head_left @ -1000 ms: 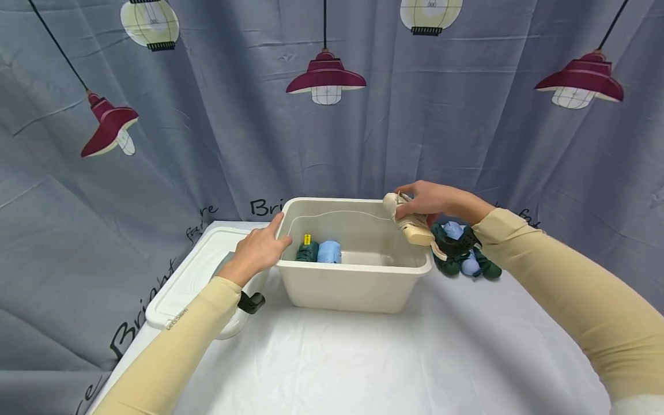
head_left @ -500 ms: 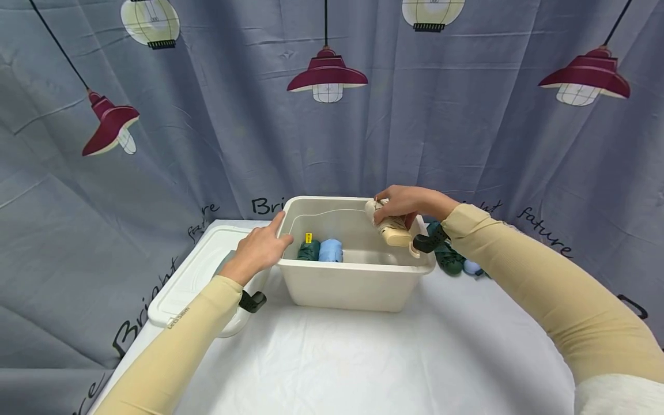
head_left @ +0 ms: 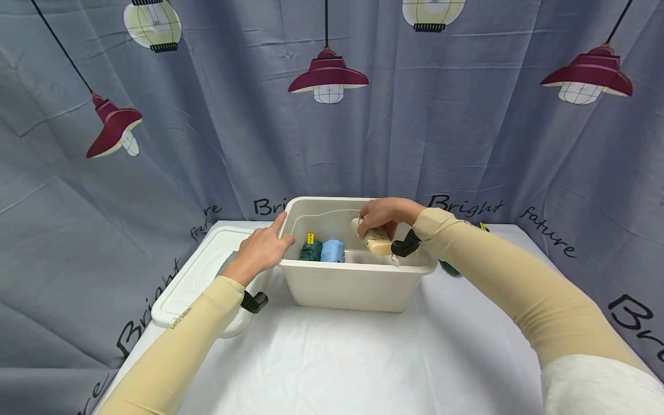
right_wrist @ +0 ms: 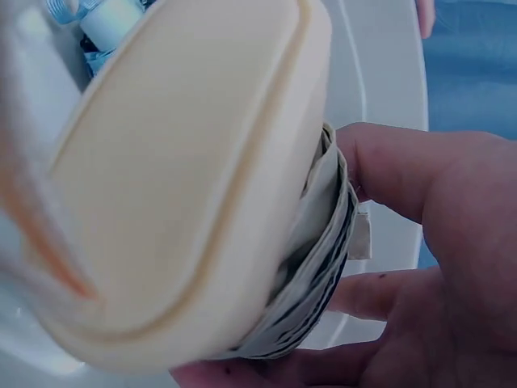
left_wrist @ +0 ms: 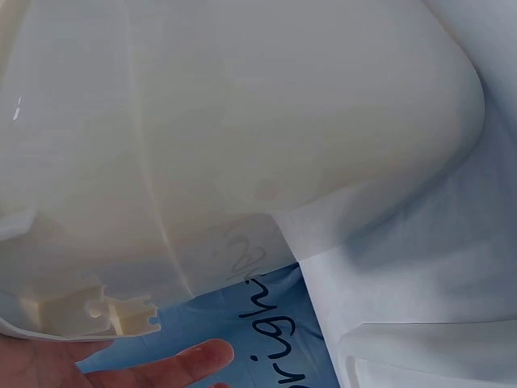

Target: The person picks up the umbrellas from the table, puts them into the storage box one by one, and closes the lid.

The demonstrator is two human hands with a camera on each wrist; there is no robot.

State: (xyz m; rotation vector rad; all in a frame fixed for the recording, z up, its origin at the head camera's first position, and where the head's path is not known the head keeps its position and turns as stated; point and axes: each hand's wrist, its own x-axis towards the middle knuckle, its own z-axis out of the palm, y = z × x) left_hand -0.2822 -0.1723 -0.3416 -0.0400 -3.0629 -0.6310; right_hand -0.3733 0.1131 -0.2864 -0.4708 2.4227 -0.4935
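Inside the cream bin (head_left: 353,288), my right hand (head_left: 386,212) grips a cream folding umbrella (head_left: 378,246) from above. In the right wrist view, the umbrella's flat oval end (right_wrist: 186,162) faces the camera, with pleated dark-lined fabric behind it and fingers curled along the fabric. My left hand (head_left: 261,248) rests at the bin's left rim, index finger straight along it and thumb over the edge. A straight finger (left_wrist: 174,368) shows beside the bin wall in the left wrist view. A dark green rolled umbrella (head_left: 310,252) with a yellow tag and a light blue one (head_left: 332,252) sit side by side in the bin's left part.
A white lid (head_left: 197,276) lies left of the bin, partly under my left forearm. Right of the bin, my right arm mostly hides a dark green thing (head_left: 450,268). The white-covered table (head_left: 332,357) runs forward to a blue-grey curtain (head_left: 249,144).
My right hand has carried the cream umbrella leftward and down from the bin's right rim to inside the bin. The left hand has stayed at the left rim.
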